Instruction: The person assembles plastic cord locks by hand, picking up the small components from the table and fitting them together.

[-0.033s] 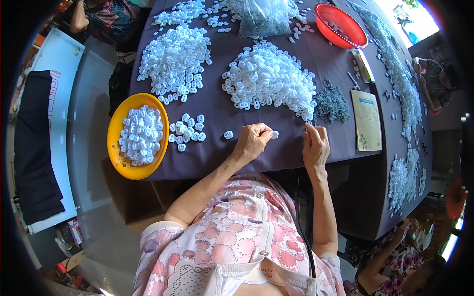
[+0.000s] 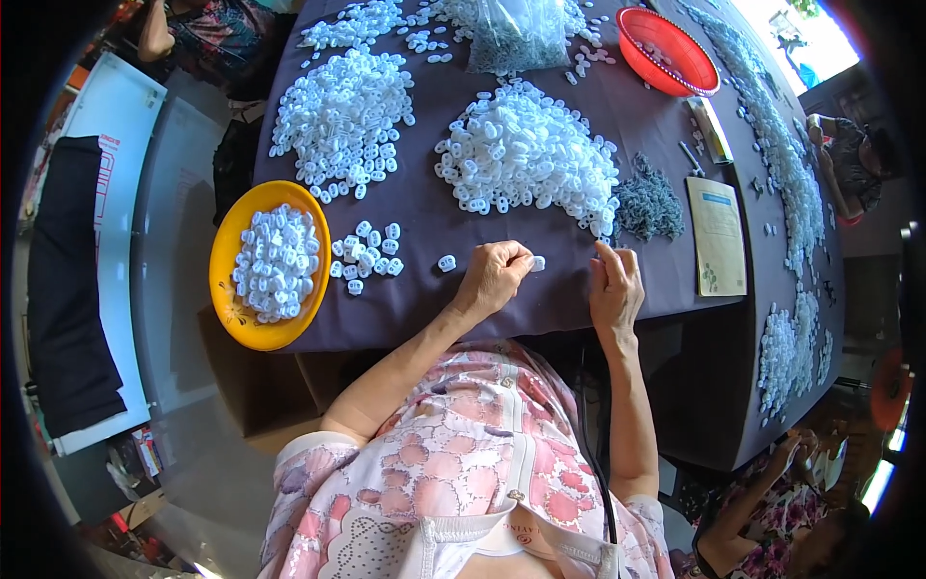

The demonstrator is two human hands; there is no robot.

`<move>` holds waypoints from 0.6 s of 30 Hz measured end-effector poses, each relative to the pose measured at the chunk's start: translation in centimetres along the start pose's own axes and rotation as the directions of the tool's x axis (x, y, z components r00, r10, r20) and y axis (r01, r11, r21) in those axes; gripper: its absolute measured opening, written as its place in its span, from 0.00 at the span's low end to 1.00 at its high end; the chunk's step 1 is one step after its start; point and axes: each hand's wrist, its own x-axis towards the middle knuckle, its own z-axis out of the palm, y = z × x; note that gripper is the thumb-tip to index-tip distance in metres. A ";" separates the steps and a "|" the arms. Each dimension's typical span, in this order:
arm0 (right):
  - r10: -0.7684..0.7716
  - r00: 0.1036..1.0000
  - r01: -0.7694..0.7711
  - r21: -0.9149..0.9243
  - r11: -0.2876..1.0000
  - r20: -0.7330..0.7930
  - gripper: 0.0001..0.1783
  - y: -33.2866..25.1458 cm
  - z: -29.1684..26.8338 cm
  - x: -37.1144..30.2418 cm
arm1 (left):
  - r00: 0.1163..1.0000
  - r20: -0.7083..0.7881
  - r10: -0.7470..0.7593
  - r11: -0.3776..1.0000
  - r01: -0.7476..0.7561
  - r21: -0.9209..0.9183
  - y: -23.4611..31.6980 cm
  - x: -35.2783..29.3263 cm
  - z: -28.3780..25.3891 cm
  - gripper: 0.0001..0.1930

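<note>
My left hand (image 2: 495,275) is closed in a pinch, with a small white oval plastic piece (image 2: 538,262) showing at its fingertips. My right hand (image 2: 617,288) has its fingers curled, the tips at the near right corner of a large pile of white oval pieces (image 2: 526,145). Whatever those fingertips grip is too small to make out. One loose white piece (image 2: 447,262) lies left of my left hand. Beyond my right hand sits a small heap of dark grey-green bits (image 2: 649,201).
A yellow plate (image 2: 228,304) full of white pieces stands at the table's left edge, with a loose cluster (image 2: 367,253) beside it. A second pile (image 2: 342,121), a clear bag (image 2: 518,39), a red basket (image 2: 699,85) and a tan booklet (image 2: 719,241) surround the workspace. Other people sit nearby.
</note>
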 end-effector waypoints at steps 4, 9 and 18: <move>-0.040 0.999 0.039 -0.026 0.999 -0.017 0.09 -0.1 0.1 -0.3 | 0.999 0.036 0.040 0.999 -0.041 0.032 -0.1 0.1 -0.1 0.08; -0.110 0.973 0.046 0.298 0.953 0.202 0.16 -2.5 -0.8 0.0 | 0.996 0.086 -0.020 1.000 0.018 0.021 0.4 0.2 -0.5 0.08; -0.176 0.945 0.038 0.443 0.896 0.276 0.20 -3.7 1.2 -0.1 | 0.956 0.278 -0.093 0.995 0.079 0.061 0.6 1.0 -1.4 0.10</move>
